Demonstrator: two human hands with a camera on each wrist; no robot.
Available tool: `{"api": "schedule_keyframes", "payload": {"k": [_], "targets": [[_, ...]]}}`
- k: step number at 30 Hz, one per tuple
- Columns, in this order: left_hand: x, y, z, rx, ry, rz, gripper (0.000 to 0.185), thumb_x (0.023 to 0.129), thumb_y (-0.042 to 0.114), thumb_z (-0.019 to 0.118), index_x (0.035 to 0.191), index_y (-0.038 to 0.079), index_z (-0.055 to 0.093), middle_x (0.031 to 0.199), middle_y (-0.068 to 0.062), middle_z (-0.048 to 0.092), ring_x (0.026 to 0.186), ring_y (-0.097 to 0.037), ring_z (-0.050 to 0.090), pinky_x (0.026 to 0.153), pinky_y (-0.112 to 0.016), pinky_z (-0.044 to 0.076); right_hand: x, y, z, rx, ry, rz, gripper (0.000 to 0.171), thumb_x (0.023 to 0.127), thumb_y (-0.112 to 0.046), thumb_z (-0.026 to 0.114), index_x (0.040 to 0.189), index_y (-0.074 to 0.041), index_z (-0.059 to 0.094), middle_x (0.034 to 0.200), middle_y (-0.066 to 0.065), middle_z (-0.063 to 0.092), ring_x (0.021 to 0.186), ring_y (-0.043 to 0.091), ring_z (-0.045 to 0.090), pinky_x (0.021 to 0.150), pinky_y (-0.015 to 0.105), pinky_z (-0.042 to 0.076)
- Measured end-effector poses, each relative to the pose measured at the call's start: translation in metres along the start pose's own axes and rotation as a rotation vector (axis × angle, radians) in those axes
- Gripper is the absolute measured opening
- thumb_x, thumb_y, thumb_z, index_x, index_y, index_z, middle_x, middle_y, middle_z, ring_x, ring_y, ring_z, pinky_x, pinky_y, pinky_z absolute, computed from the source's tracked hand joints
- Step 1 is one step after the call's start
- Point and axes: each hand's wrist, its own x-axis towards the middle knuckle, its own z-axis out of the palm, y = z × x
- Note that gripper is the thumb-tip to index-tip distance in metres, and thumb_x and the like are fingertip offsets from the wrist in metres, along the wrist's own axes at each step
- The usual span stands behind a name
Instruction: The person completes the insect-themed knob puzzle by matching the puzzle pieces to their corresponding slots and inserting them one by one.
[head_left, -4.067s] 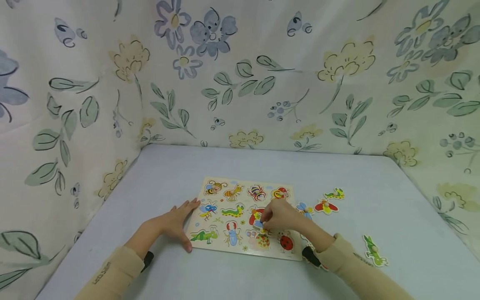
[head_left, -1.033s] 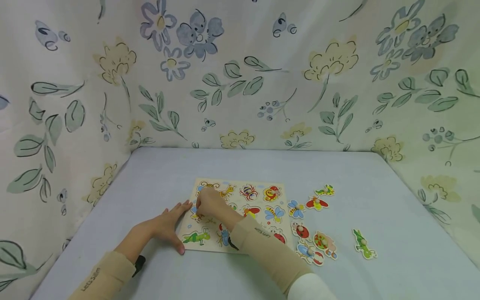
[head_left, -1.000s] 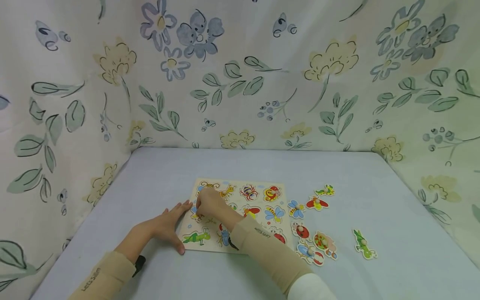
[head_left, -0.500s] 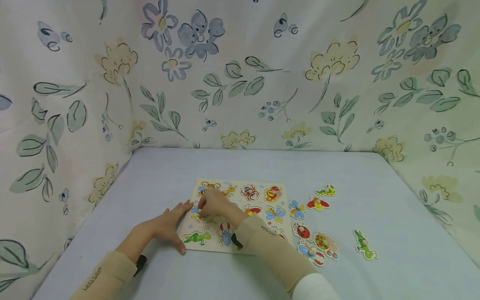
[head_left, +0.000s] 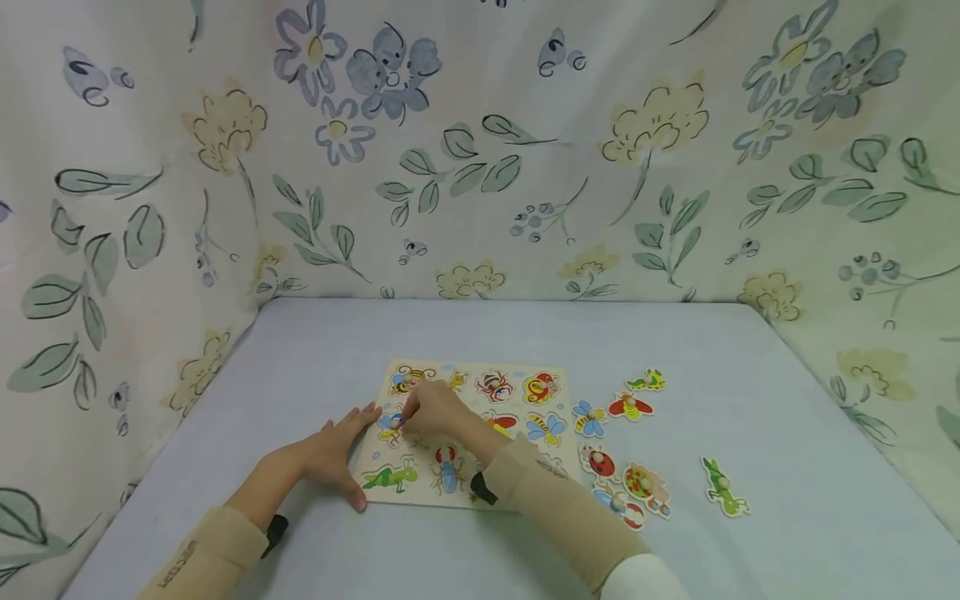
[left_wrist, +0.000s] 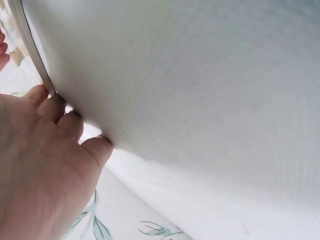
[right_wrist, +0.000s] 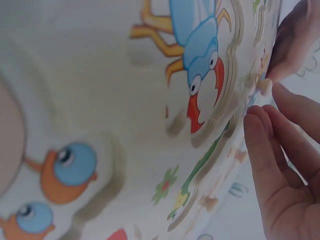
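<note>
A wooden insect puzzle board (head_left: 450,500) lies on the table. My left hand (head_left: 330,454) rests at the board's left edge, thumb spread from the fingers; in the left wrist view its fingertips (left_wrist: 70,122) touch that edge. My right hand (head_left: 438,412) is over the board's left part, its fingertips beside the blue-headed mosquito piece (head_left: 390,428) in the middle row. The right wrist view shows a wooden knob (right_wrist: 265,86) just past the right thumb and fingers, which stand apart with a gap between them. The right forearm and hand cover the middle of the board.
Loose knobbed pieces lie right of the board: a caterpillar (head_left: 647,380), a red-winged insect (head_left: 631,407), a blue-winged bee (head_left: 589,419), a ladybug (head_left: 600,462), a snail-like piece (head_left: 645,486), a stag beetle (head_left: 619,507) and a grasshopper (head_left: 723,487). A floral curtain (head_left: 480,167) hangs behind.
Earlier my right hand held a small blue-winged piece over the board's right half. It moved left to the mosquito picture and has now shifted slightly right, uncovering the mosquito. My left hand stayed.
</note>
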Motion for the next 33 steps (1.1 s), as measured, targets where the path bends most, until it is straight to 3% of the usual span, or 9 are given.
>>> {"api": "schedule_keyframes", "payload": {"k": [6, 15, 21, 33], "targets": [[-0.001, -0.001, 0.000, -0.001, 0.002, 0.003, 0.131, 0.053, 0.036, 0.095, 0.152, -0.003, 0.018, 0.157, -0.029, 0.010, 0.142, -0.051, 0.007, 0.111, -0.069, 0.006, -0.009, 0.012, -0.010, 0.061, 0.037, -0.046, 0.006, 0.082, -0.007, 0.077, 0.086, -0.004, 0.077, 0.080, 0.003, 0.071, 0.067, 0.011, 0.062, 0.061, 0.022, 0.052], [0.000, -0.002, 0.002, 0.011, 0.012, -0.007, 0.132, 0.051, 0.037, 0.095, 0.152, -0.003, 0.018, 0.157, -0.028, 0.012, 0.142, -0.050, 0.009, 0.112, -0.067, 0.007, -0.023, 0.041, -0.034, 0.106, 0.059, -0.004, 0.006, 0.083, -0.008, 0.076, 0.087, -0.003, 0.076, 0.090, 0.008, 0.072, 0.070, 0.013, 0.062, 0.059, 0.023, 0.052], [0.001, -0.003, 0.003, 0.012, 0.013, -0.004, 0.132, 0.051, 0.037, 0.095, 0.151, -0.003, 0.019, 0.157, -0.028, 0.012, 0.142, -0.050, 0.009, 0.112, -0.068, 0.008, -0.032, 0.058, -0.047, 0.065, 0.106, 0.043, 0.006, 0.083, -0.010, 0.077, 0.084, -0.005, 0.076, 0.078, 0.002, 0.070, 0.064, 0.012, 0.060, 0.056, 0.023, 0.052], [0.000, 0.000, 0.002, 0.015, 0.017, -0.010, 0.131, 0.051, 0.036, 0.096, 0.151, -0.004, 0.020, 0.157, -0.029, 0.013, 0.142, -0.051, 0.009, 0.112, -0.068, 0.008, -0.049, 0.085, -0.069, 0.057, 0.209, 0.087, 0.006, 0.082, -0.009, 0.078, 0.083, -0.004, 0.076, 0.081, 0.003, 0.071, 0.072, 0.017, 0.063, 0.064, 0.029, 0.055]]}}
